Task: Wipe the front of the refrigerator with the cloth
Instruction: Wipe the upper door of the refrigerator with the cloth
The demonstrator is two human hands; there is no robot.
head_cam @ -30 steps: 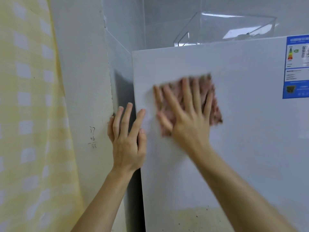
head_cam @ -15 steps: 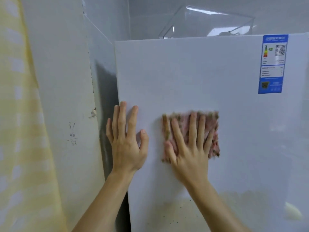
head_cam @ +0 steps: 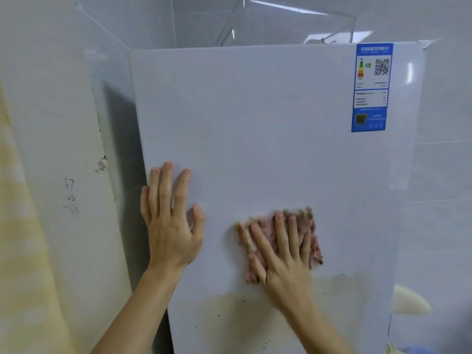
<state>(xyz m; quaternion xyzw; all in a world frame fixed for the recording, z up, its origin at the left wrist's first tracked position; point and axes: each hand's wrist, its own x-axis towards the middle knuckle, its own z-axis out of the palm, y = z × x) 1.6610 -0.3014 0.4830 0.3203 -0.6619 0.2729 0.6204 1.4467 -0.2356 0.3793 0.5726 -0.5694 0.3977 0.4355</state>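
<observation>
Now the fridge [head_cam: 268,136] fills the view, its white front upright and clean across the upper part, with a blue label [head_cam: 372,88] at the top right corner. Lower down sits a yellowish stain [head_cam: 229,312] with dark specks, running in a band across the door, and that is what matters next. It lies directly below the cloth [head_cam: 310,236], just beside its bottom edge, so the wipe looks set to go straight down. The cloth, pinkish and mottled, is flat on the door right of centre, well below the label. The right hand [head_cam: 281,256] lies on it, fingers spread, palm pressing it flat to the surface, nothing pinched. The left hand [head_cam: 171,223] is spread too, bare, braced flat against the door's left edge, well apart from the cloth and higher than the stain. So the right hand is nearer the grime, by my reckoning.
</observation>
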